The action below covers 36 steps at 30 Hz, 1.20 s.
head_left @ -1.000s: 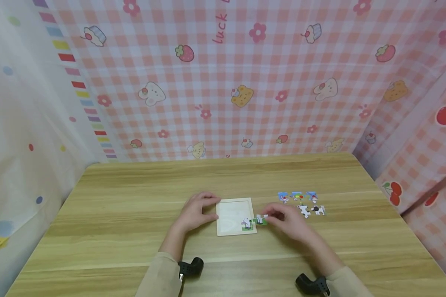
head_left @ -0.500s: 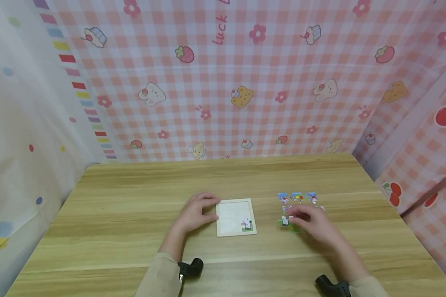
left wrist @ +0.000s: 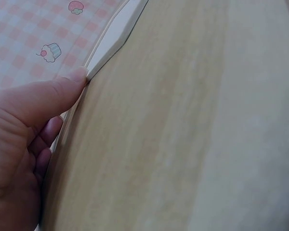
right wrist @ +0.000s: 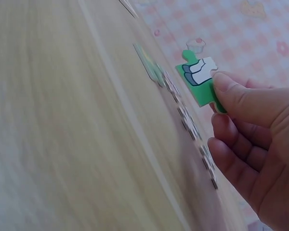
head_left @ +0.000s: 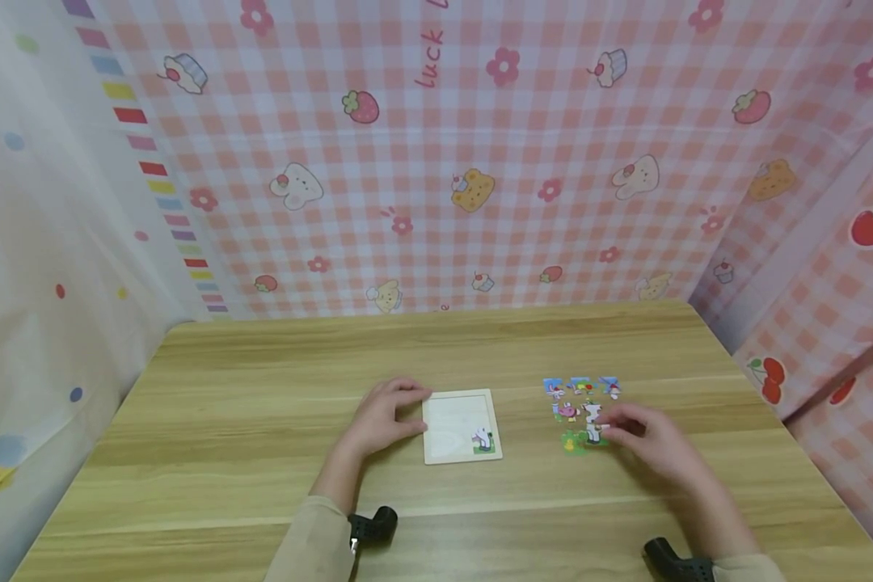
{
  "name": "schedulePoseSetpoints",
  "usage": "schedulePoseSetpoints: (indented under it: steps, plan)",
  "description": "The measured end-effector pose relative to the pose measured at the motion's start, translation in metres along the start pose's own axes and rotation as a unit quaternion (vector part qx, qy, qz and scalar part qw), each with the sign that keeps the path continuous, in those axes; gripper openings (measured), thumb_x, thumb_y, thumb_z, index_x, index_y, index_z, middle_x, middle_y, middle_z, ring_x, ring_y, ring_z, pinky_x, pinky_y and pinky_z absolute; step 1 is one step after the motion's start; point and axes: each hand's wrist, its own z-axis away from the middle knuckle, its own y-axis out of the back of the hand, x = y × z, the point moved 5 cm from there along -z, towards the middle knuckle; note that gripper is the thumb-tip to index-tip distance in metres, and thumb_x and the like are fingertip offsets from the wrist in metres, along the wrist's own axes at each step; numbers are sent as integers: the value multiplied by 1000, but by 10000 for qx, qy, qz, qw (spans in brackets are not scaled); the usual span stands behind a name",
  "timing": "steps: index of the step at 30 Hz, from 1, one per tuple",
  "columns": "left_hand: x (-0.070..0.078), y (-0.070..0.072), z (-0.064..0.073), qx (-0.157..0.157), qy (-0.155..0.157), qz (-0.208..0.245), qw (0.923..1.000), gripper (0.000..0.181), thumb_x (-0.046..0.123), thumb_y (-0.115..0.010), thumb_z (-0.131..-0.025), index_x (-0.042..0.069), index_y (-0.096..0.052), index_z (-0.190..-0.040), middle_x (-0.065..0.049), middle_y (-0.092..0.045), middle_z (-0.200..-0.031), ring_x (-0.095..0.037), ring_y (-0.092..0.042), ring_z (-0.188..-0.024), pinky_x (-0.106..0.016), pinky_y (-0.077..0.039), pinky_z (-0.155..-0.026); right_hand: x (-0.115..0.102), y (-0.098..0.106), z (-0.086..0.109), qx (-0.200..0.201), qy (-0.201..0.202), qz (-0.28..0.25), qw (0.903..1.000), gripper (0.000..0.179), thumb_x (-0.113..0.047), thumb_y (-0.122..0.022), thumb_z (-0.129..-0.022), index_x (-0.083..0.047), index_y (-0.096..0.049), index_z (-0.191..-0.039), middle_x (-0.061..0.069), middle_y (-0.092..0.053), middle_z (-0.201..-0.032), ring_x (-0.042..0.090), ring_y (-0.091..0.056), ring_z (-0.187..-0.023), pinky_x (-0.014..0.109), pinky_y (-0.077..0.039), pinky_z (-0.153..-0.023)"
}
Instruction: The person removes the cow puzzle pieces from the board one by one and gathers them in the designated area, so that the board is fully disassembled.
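Note:
In the head view my left hand rests at the left edge of a shallow square wooden puzzle tray, thumb and forefinger touching its side. One puzzle piece with a white figure on green lies in the tray's near right corner. My right hand pinches a green puzzle piece showing white legs with dark feet, between thumb and fingers. In the right wrist view this piece is above the table, tilted. It hovers by the loose pieces at the right, partly covering some. My left thumb meets the tray's edge in the left wrist view.
Several loose puzzle pieces lie right of the tray: a blue-topped row at the back, a pink figure piece, and a green piece with yellow in front. The wooden table ends at a checked curtain.
My right hand has carried the green piece rightward, from the tray's right edge to over the loose pieces. My left hand and the tray stay put.

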Motion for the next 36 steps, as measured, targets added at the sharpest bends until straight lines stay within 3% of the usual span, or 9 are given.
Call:
schedulePoseSetpoints:
  steps: [5, 12, 21, 28, 36]
  plan:
    - [1, 0, 0, -25, 34, -8, 10000, 48, 21, -80, -85, 11, -67, -130, -8, -57, -135, -34, -45, -129, -54, -30, -111, 6, 5, 4, -78, -95, 179, 9998, 13, 2, -73, -86, -7, -72, -96, 3, -70, -93, 1, -60, -86, 18, -52, -75]
    - [2, 1, 1, -52, 65, -11, 10000, 49, 21, -80, -85, 12, -66, -131, -9, -56, -136, -34, -45, -130, -55, -29, -111, 12, 7, 8, -340, -29, -103, 9994, 15, 1, -73, -86, -7, -73, -98, 4, -71, -96, 2, -61, -87, 17, -52, -74]
    - [3, 1, 1, -43, 46, -10, 10000, 49, 21, -80, -85, 11, -66, -131, -9, -56, -136, -35, -45, -130, -55, -29, -111, 17, 6, 9, -307, -58, 55, 9995, 16, -1, -75, -85, -8, -73, -99, 2, -71, -94, 2, -59, -81, 20, -51, -68]
    - [3, 1, 1, -32, 10, -29, 10000, 49, 20, -80, -85, 11, -66, -131, -10, -56, -135, -35, -46, -129, -54, -31, -110, 17, 6, 9, -201, 175, 225, 9994, 19, 2, -76, -83, -11, -73, -96, -2, -68, -88, 3, -54, -72, 21, -48, -59]
    - [3, 1, 1, -19, 27, 0, 10000, 49, 21, -80, -84, 11, -67, -130, -9, -56, -135, -34, -45, -129, -54, -30, -111, 15, 5, 9, -120, 253, 385, 9989, 22, 5, -76, -81, -12, -73, -95, -3, -68, -89, 3, -55, -73, 21, -49, -61]
